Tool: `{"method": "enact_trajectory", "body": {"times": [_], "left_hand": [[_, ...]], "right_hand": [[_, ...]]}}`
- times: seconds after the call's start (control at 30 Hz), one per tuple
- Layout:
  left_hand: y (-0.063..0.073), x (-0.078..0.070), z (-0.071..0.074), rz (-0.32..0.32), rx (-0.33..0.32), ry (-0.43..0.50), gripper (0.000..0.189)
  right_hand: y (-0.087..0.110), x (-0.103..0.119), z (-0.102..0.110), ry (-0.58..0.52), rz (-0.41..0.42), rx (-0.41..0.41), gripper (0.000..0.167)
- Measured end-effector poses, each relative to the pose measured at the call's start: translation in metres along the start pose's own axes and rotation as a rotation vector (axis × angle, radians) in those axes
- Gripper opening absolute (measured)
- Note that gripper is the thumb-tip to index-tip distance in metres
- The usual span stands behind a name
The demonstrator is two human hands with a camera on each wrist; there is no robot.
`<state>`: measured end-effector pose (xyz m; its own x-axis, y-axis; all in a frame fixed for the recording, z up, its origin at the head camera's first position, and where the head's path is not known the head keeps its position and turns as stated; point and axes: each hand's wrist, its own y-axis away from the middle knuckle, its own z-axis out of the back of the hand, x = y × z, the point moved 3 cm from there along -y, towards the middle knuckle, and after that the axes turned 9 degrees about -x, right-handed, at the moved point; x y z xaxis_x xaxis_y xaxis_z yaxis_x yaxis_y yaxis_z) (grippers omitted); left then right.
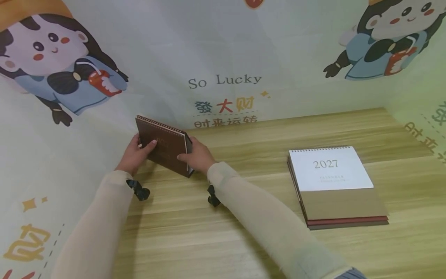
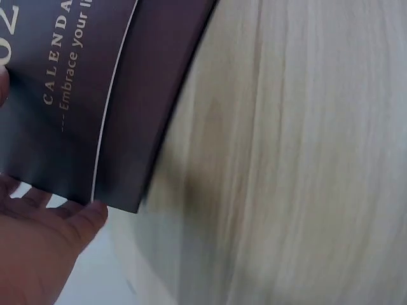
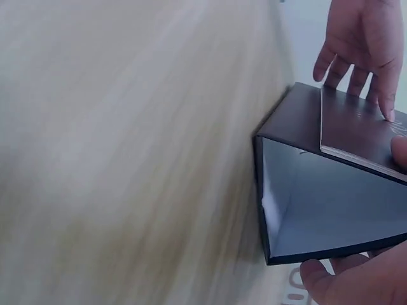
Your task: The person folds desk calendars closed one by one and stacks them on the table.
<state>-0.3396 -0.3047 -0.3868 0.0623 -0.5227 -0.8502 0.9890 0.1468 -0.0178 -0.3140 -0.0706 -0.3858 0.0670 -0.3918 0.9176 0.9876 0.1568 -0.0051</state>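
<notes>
A dark brown desk calendar (image 1: 163,145) with a spiral-bound top edge is held up near the back left of the table. My left hand (image 1: 137,155) grips its left end, thumb across the front cover. At the other end my right hand (image 1: 198,155) holds it, with the thumb on the front and the fingers behind. In the right wrist view the calendar's stand (image 3: 264,197) is spread into a hollow triangle, its base edge by the tabletop. Gold lettering shows on the cover (image 2: 70,76) in the left wrist view.
On the right of the wooden table (image 1: 251,224) lies a stack of flat calendars, the top one a white 2027 calendar (image 1: 327,170) with a tan base. A printed cloth backdrop (image 1: 156,46) rises behind the table and along both sides.
</notes>
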Motion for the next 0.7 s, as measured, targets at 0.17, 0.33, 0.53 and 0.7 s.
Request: {"method": "enact_trajectory", "body": {"times": [0.17, 0.33, 0.53, 0.7], "left_hand": [[0.007, -0.014, 0.011, -0.083, -0.127, -0.021, 0.073], [0.014, -0.034, 0.022, -0.137, -0.336, 0.007, 0.053], [0.026, -0.056, 0.028, -0.184, -0.401, 0.098, 0.046], [0.035, -0.065, 0.022, -0.210, -0.418, 0.124, 0.042]], "right_hand": [[0.003, 0.024, 0.007, 0.035, 0.090, -0.054, 0.041], [0.005, 0.051, 0.019, 0.010, 0.133, -0.134, 0.032], [0.007, 0.058, 0.039, -0.034, 0.153, -0.160, 0.043], [0.010, 0.053, 0.055, 0.028, 0.223, -0.185, 0.052]]}}
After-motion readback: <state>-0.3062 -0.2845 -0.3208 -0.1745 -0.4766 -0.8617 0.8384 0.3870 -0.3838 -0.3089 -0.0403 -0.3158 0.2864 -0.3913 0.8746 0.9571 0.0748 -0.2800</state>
